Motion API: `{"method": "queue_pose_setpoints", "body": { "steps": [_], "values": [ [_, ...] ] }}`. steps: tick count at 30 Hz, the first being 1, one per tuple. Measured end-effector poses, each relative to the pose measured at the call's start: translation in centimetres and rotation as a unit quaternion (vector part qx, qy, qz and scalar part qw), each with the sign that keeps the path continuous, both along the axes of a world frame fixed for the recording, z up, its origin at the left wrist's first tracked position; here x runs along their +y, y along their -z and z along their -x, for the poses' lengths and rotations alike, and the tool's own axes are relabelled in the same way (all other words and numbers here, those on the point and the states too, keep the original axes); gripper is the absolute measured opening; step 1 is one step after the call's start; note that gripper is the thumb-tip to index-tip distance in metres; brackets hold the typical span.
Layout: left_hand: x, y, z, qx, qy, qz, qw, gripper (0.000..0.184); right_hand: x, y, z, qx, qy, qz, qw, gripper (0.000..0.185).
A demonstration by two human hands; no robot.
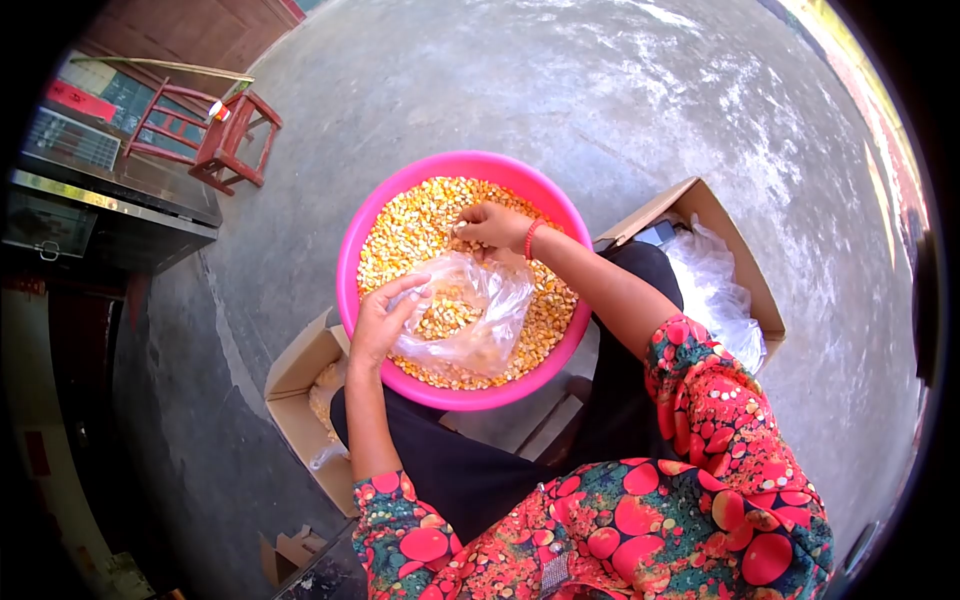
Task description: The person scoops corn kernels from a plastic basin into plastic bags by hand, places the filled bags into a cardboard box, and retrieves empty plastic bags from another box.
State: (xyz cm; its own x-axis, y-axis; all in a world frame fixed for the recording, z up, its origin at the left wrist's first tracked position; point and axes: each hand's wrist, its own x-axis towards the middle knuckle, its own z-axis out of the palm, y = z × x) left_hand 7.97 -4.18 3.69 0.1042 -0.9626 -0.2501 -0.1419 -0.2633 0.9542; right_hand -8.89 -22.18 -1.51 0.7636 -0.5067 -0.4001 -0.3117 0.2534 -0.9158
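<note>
A pink basin (pixel 460 398) full of yellow corn kernels (pixel 400 228) stands in front of my lap. On top of the kernels rests a clear plastic bag (pixel 508 312), its mouth spread and some corn inside. My left hand (pixel 378 318) grips the bag's left edge between thumb and fingers. Beyond the bag's far edge, my right hand (pixel 490 228) is curled closed over the corn, with kernels at its fingertips. A red bracelet (pixel 532 238) circles the right wrist.
To my right, a cardboard box (pixel 752 268) holds crumpled clear plastic bags (pixel 712 290). Another open cardboard box (pixel 300 372) on my left contains filled bags. A red wooden chair (pixel 225 145) stands by a dark cabinet (pixel 150 225) at far left, on the concrete floor (pixel 620 110).
</note>
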Motion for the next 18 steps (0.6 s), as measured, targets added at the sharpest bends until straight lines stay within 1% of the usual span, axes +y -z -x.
{"method": "queue_pose_setpoints", "body": {
  "steps": [1,2,4,6,8,9,11,12,14,16,18],
  "values": [
    [0.0,0.1,-0.1,-0.004,0.006,0.003,1.0,0.028,-0.3,-0.9,0.3,-0.021,-0.002,-0.032,0.999,0.019],
    [-0.1,0.1,-0.1,-0.004,0.006,0.003,1.0,0.028,-0.4,-1.1,0.3,-0.021,-0.002,-0.032,0.999,0.019],
    [-0.1,0.1,-0.1,0.001,0.008,0.003,1.0,0.028,-0.4,-1.5,0.3,-0.129,0.059,-0.079,0.987,0.022],
    [-0.1,0.1,-0.1,-0.001,0.007,-0.009,1.0,0.028,-0.5,-2.1,0.4,-0.107,0.042,-0.076,0.99,0.023],
    [-0.1,0.3,-0.1,-0.003,0.006,-0.02,1.0,0.028,0.0,-2.5,0.5,-0.157,0.03,-0.062,0.985,0.024],
    [-0.1,0.4,0.0,0.008,0.0,-0.011,1.0,0.027,0.3,-3.0,0.6,-0.157,0.029,-0.062,0.985,0.024],
    [-0.1,0.8,-0.1,0.019,-0.008,-0.002,1.0,0.027,1.2,-4.0,0.7,-0.191,-0.019,-0.058,0.98,0.023],
    [-0.2,1.0,-0.2,0.026,-0.009,-0.006,1.0,0.026,1.7,-4.4,0.7,-0.191,-0.02,-0.058,0.98,0.023],
    [-0.2,1.3,-0.3,0.034,-0.011,-0.009,0.999,0.026,2.8,-4.8,0.7,-0.212,-0.074,-0.058,0.973,0.022],
    [-0.2,1.6,-0.2,0.056,-0.026,-0.019,0.998,0.025,3.8,-4.7,0.3,-0.236,-0.089,-0.059,0.966,0.02],
    [-0.2,1.9,-0.4,0.051,-0.032,-0.025,0.998,0.025,4.6,-4.5,0.1,-0.259,-0.206,0.099,0.939,0.018]
  ]
}}
